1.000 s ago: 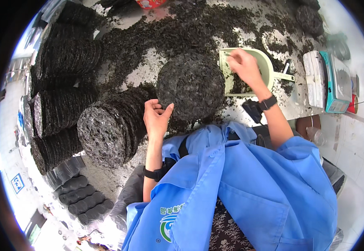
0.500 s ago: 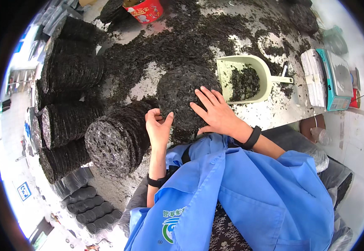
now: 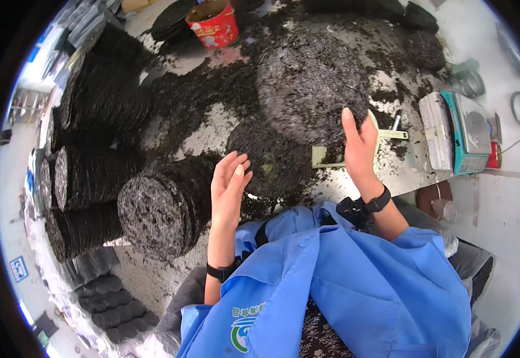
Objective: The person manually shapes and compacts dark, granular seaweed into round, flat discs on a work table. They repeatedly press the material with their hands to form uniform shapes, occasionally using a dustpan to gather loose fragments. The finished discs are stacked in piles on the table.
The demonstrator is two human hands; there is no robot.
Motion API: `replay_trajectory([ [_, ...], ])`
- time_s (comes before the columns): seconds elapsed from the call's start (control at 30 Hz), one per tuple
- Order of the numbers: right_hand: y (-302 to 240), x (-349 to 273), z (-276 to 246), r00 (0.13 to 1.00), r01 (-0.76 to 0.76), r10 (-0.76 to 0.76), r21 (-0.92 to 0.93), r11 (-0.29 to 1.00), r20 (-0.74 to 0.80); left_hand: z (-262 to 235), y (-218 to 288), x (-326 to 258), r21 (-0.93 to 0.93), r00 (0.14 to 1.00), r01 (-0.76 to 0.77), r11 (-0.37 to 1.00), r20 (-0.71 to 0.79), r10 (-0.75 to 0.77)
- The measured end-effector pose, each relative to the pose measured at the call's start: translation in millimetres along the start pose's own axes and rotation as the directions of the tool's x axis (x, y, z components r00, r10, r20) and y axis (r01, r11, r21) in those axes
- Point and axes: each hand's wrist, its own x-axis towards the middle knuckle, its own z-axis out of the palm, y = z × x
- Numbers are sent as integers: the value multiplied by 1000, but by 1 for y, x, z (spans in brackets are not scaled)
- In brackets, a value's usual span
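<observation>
My right hand [image 3: 360, 146] grips the near right edge of a round dark seaweed sheet [image 3: 311, 86], its thumb on the upper face. The sheet is raised above the table and hides part of the pale green dustpan [image 3: 320, 156]. Below it lies another round seaweed sheet [image 3: 272, 164], flat on the table. Beside that lower sheet's left edge, my left hand [image 3: 229, 179] is open, fingers loosely bent with nothing in them. Just left of this hand, a thick roll-like stack of round seaweed sheets [image 3: 158, 215] lies on its side.
More stacks of seaweed sheets [image 3: 93, 176] line the left side. A red bucket [image 3: 213, 27] stands at the back. Loose seaweed crumbs [image 3: 203, 89] cover much of the table. At the right are a teal scale [image 3: 470, 134] and a white bundle [image 3: 436, 131]. Dark wrapped packs [image 3: 117, 307] lie lower left.
My right hand has lifted a round seaweed sheet off the table and swung it up and right, over the dustpan. The left hand has stayed nearly in place, its fingers now off the sheet.
</observation>
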Motion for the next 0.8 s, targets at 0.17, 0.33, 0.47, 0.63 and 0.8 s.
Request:
replay_trajectory([
  [0.17,6,-4,6,891,-455,395,457,764,224,7,-1,-2,-131,998,29,991,57,-21],
  [0.33,4,-29,25,828,-553,403,453,699,389,7,-3,-5,-237,1000,5,972,-3,-6],
  [0.47,-3,-42,42,761,-641,409,485,595,504,-4,-3,-17,-577,978,-42,816,142,151],
  [0.63,-13,-60,64,721,-673,453,374,639,524,6,-19,-31,-366,992,6,930,118,40],
  [0.8,-6,-47,42,954,234,-150,-335,913,258,11,-1,-23,-598,991,91,796,130,-16],
])
